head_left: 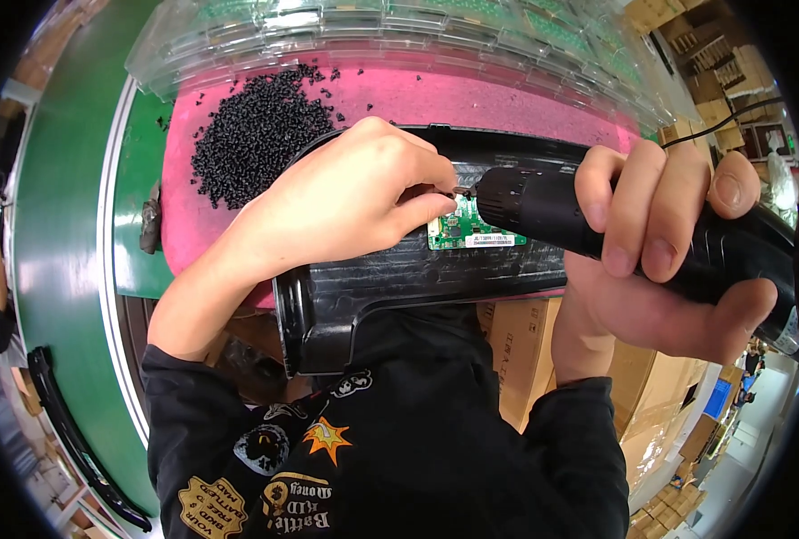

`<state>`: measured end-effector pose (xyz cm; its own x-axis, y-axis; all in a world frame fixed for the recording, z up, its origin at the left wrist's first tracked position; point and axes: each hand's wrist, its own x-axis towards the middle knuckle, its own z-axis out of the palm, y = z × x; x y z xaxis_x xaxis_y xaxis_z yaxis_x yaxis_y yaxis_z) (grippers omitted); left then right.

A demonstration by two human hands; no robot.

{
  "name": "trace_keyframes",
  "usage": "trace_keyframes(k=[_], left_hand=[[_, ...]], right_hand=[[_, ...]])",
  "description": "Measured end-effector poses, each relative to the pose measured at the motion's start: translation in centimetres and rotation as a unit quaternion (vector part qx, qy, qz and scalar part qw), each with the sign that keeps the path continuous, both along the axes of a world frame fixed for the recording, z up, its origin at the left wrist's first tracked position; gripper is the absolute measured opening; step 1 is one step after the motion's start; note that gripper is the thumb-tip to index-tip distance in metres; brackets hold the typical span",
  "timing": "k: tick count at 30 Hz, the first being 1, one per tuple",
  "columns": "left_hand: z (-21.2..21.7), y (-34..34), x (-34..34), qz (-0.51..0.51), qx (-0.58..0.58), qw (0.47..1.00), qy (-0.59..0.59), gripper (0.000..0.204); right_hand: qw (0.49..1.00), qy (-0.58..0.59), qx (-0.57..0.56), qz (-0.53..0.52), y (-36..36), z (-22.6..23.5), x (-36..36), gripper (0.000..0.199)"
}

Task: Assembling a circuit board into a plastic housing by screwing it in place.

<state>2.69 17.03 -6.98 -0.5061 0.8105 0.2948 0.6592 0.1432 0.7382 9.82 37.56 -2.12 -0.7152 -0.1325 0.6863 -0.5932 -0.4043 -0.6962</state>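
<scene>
A black plastic housing (399, 283) lies in front of me, and a small green circuit board (485, 235) with a white label sits inside it. My right hand (660, 238) is wrapped round a black electric screwdriver (543, 208), held tilted with its nose over the board. At the nose, the thumb and forefinger of my left hand (372, 189) are pinched together; a tiny dark piece shows by the fingertips, too small to name. Part of the housing and the board is hidden behind my hands and the screwdriver.
A large heap of small black screws (256, 135) lies on the pink mat (507, 99). Stacked clear plastic trays (399, 36) stand behind it. A green work surface (67, 198) runs along the left, with a long black strip (80, 440) on it. Cardboard boxes (520, 350) stand at lower right.
</scene>
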Motion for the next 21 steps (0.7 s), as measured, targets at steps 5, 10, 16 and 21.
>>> trace_keyframes(k=[5, 10, 16, 21], left_hand=[[0.2, 0.1, 0.1, 0.001, -0.009, 1.000, 0.003, 0.013], [-0.7, 0.1, 0.0, 0.014, 0.019, 0.999, 0.035, 0.015], [0.1, 0.0, 0.2, 0.004, -0.015, 0.999, 0.041, 0.014], [0.0, 0.0, 0.1, 0.014, -0.031, 0.999, 0.027, 0.013]], right_hand=[[1.000, 0.004, -0.002, 0.001, -1.2, -0.2, -0.2, 0.051], [1.000, 0.006, -0.003, 0.007, -0.7, -0.4, 0.0, 0.051], [1.000, 0.009, -0.006, 0.011, -0.9, -0.7, -0.4, 0.051], [1.000, 0.012, -0.005, 0.013, -0.9, -0.9, -0.6, 0.051]])
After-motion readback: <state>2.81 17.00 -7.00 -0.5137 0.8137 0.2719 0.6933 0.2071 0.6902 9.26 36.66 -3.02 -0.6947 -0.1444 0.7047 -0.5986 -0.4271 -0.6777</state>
